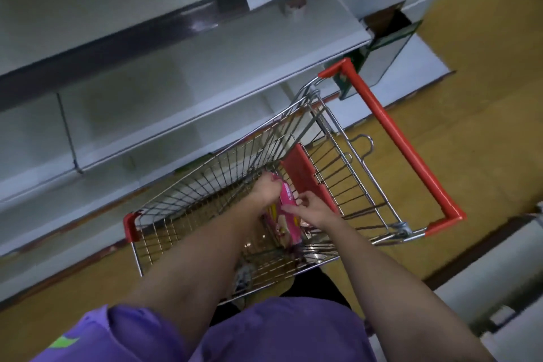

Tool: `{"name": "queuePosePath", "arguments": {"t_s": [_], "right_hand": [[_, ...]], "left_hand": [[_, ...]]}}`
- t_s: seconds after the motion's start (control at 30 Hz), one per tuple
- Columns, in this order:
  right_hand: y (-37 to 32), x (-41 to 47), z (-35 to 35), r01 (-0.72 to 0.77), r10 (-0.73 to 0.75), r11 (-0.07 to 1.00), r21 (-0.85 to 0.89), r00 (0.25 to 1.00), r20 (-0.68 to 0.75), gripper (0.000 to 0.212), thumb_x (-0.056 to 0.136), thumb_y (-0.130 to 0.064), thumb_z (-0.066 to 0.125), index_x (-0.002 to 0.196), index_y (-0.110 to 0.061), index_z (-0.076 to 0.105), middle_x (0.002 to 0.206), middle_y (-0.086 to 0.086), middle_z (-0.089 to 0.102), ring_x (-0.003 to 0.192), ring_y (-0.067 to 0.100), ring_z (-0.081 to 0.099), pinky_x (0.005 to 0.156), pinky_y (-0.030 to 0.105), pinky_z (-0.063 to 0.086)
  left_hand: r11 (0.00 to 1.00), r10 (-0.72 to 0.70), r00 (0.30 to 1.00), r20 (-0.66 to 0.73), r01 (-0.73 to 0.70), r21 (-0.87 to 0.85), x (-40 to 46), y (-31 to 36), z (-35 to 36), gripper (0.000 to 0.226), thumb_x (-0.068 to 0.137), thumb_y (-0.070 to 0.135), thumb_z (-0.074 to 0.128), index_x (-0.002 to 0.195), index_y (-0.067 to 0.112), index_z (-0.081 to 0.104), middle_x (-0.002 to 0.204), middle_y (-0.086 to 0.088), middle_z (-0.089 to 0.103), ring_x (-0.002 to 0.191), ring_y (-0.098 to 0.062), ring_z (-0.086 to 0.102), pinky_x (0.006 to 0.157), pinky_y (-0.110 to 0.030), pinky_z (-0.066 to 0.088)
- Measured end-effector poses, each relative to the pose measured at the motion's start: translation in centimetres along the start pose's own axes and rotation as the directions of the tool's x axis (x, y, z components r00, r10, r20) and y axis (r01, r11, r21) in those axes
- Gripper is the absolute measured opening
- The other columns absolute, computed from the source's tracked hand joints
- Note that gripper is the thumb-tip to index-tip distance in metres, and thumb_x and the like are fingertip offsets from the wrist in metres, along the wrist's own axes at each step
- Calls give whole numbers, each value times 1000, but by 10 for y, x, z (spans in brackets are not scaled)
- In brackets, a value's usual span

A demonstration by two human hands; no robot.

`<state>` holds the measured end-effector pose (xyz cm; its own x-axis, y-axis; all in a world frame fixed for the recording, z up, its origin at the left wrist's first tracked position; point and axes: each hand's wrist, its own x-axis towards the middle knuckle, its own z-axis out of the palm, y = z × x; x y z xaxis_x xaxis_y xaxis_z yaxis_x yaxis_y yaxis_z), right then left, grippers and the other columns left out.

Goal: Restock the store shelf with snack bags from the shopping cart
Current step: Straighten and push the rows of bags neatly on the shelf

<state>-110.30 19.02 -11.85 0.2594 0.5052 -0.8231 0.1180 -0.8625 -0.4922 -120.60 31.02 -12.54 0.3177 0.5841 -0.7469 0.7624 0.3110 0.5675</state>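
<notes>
Head view is showing a pink snack bag (pixel 289 211) standing on edge inside the shopping cart (pixel 293 161), just below the frame's centre. The left hand (pixel 266 191) is curling over its upper edge, fingers wrapped round the far side and gripping it; the right hand (pixel 311 209) is touching the bag's near side with thumb and forefinger loosely pinching at its seam, the other fingers bent. Judging by its look, the bag is light, soft and crinkly, likely slippery, with contents that could crush, so taking it by the top seam or lightly at both edges seems best. Empty store shelf (pixel 188 73) boards are filling the upper left, beside the cart. Motion blur is smearing the print on the bag, and both forearms are hiding whatever else is lying on the cart's floor; something yellow behind the bag is too unclear to name.
</notes>
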Motion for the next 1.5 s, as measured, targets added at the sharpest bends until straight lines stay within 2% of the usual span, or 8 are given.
{"name": "queuePosePath", "arguments": {"t_s": [0.13,0.4,0.53,0.7,0.87,1.13,1.23,1.5], "right_hand": [[-10,-17,30,53,-59,996,-69,995,-82,144,34,-83,83,152,-24,26,145,4,45,127,27,52,106,45,46],[-33,-94,22,230,-133,948,220,914,-384,39,91,-22,73,119,-21,46,106,1,65,76,13,69,54,25,57],[-14,-133,1,327,-101,864,382,857,-505,47,86,-22,79,125,-17,52,113,0,65,92,21,68,76,37,59],[17,-185,-26,417,-19,649,636,845,-535,38,82,-20,80,117,-9,68,89,7,76,69,17,69,57,27,53],[78,-232,-50,512,71,439,738,799,-597,58,75,-43,79,122,-11,65,112,11,73,97,26,67,85,40,54],[175,-273,-70,581,207,324,747,727,-655,93,66,-60,82,143,-26,43,125,4,68,113,28,65,101,49,50],[205,-279,-83,600,251,225,768,726,-640,107,57,-59,91,145,-30,37,121,9,70,103,31,72,93,52,56],[292,-322,-110,599,525,408,689,463,-714,63,85,-70,60,134,-33,43,108,-3,68,87,18,73,73,34,62]], "left_hand": [[995,101,992,-79,-102,-14,-21,16,-41,19,106,22,42,116,8,49,100,-12,63,74,-20,60,62,-30,49],[939,322,936,139,-298,-170,-61,45,-79,36,95,43,64,106,12,50,111,-12,65,96,-25,65,81,-45,58],[866,437,815,381,-496,68,-87,64,-75,64,86,42,76,136,16,45,125,5,52,113,-17,54,91,-29,43],[855,322,704,633,-503,124,-102,88,-33,100,55,44,97,140,26,47,128,2,65,108,-21,69,91,-41,58],[811,383,564,731,-585,27,-152,117,44,72,62,27,96,124,23,61,107,-2,77,94,-23,75,82,-41,62],[847,349,489,799,-529,-46,-212,132,182,89,60,50,94,134,28,49,115,-6,73,97,-26,74,91,-50,58],[853,326,561,761,-522,19,-229,136,232,90,61,62,88,133,27,46,121,-9,70,98,-27,74,88,-49,60],[794,362,521,773,-606,36,-288,136,355,74,74,54,81,123,26,32,114,-12,65,87,-30,74,73,-46,63]]}}
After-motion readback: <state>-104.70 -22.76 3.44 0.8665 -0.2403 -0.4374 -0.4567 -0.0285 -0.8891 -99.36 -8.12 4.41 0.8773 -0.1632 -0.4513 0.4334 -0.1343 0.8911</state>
